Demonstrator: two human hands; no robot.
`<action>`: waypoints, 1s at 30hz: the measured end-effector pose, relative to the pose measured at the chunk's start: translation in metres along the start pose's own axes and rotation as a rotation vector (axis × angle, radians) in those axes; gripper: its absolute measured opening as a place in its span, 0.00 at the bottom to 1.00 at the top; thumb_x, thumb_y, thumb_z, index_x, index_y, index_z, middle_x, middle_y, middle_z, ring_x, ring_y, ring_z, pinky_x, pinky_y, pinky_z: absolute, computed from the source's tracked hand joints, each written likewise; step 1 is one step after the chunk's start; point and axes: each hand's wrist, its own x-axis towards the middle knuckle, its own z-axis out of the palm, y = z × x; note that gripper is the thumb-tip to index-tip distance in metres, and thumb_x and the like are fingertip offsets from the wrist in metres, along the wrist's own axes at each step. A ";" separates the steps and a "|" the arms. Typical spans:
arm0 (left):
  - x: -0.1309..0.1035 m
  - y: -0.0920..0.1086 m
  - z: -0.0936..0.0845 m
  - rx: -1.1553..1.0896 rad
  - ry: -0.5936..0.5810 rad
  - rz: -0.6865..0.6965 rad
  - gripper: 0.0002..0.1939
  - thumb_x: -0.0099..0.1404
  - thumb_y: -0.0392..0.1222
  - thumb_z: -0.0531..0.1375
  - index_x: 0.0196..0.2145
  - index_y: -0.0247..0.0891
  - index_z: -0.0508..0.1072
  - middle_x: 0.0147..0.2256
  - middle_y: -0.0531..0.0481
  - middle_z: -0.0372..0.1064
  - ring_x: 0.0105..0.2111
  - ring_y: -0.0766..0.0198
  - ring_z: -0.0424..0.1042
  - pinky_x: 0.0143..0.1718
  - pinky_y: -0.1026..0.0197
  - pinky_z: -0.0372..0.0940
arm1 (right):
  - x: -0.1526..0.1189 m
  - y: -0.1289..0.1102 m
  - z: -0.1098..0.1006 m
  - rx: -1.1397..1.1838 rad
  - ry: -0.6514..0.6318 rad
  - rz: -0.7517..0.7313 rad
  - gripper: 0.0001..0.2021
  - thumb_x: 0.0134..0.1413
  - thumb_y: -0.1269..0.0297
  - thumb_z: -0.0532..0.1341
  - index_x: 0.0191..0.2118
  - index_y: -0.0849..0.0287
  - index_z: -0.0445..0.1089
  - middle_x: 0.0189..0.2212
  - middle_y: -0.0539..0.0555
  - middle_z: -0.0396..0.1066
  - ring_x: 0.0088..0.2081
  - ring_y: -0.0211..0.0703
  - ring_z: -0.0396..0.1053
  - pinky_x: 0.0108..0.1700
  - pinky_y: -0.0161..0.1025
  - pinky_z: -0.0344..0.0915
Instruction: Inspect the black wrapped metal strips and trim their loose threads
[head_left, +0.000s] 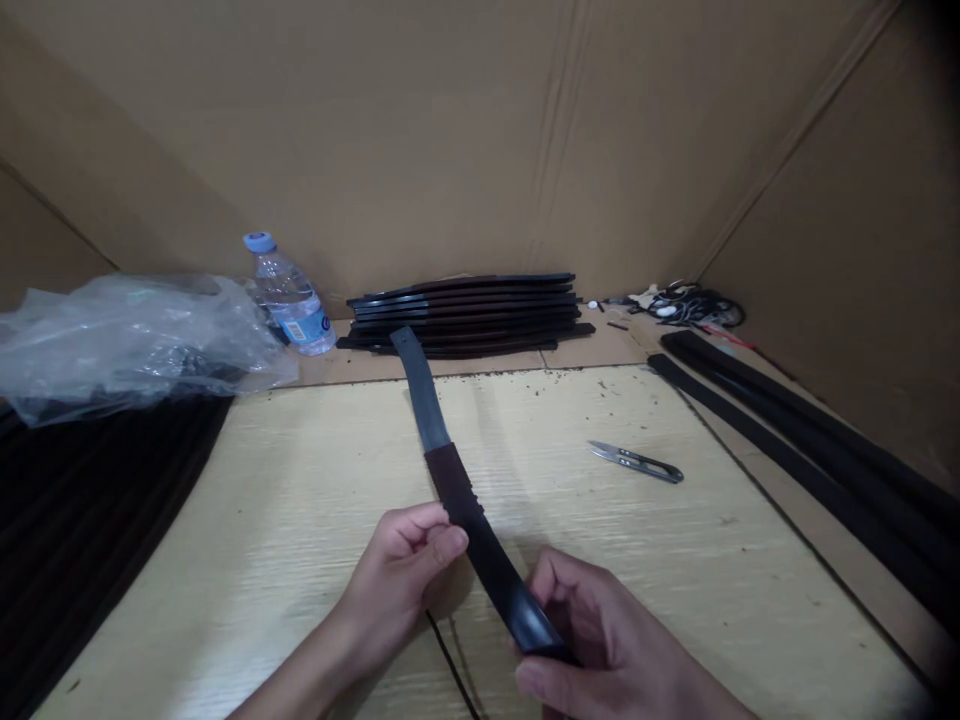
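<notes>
From the right grip (pixel 604 635) forward past the left grip (pixel 405 570), each pinching it, a long, flat black strip (pixel 481 535) with a dark-brown section slants over the pale-yellow bench (pixel 300 500), small metal snips (pixel 630 460) lying beyond the right grip.

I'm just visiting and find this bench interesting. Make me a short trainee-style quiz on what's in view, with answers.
1. True or false: the bottle stands to the left of the stack of dark strips.
2. Which tool lies on the table, to the right of the held strip?
3. Which hand holds that strip closer to the wearer's body? A) left B) right C) neither

Key:
1. True.
2. The small scissors.
3. B: the right hand grips the near part, while the left hand pinches it farther up.
</notes>
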 end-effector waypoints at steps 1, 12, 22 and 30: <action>-0.001 -0.001 0.001 -0.003 -0.007 0.003 0.10 0.61 0.42 0.61 0.36 0.32 0.76 0.29 0.47 0.69 0.29 0.67 0.65 0.33 0.65 0.58 | -0.001 -0.003 0.002 0.010 0.000 0.004 0.15 0.45 0.63 0.68 0.32 0.58 0.59 0.27 0.47 0.67 0.27 0.34 0.65 0.26 0.30 0.63; -0.013 -0.013 0.028 -0.052 -0.197 -0.035 0.10 0.62 0.42 0.59 0.30 0.32 0.72 0.23 0.48 0.67 0.22 0.67 0.65 0.26 0.64 0.58 | 0.006 0.000 0.010 0.246 0.101 0.051 0.17 0.54 0.50 0.58 0.29 0.60 0.61 0.19 0.52 0.73 0.15 0.35 0.69 0.15 0.27 0.59; -0.016 -0.015 0.023 0.038 -0.105 -0.021 0.10 0.61 0.43 0.61 0.32 0.32 0.76 0.26 0.48 0.67 0.28 0.66 0.63 0.32 0.63 0.57 | 0.000 -0.005 0.018 0.143 0.299 0.297 0.21 0.49 0.42 0.55 0.36 0.56 0.56 0.10 0.43 0.64 0.10 0.33 0.59 0.11 0.27 0.54; -0.018 -0.015 0.024 0.102 -0.087 0.008 0.11 0.62 0.44 0.59 0.30 0.31 0.74 0.27 0.48 0.66 0.28 0.65 0.62 0.31 0.63 0.57 | -0.001 -0.003 0.019 0.100 0.293 0.294 0.20 0.50 0.41 0.54 0.31 0.56 0.57 0.06 0.42 0.60 0.08 0.31 0.55 0.12 0.26 0.50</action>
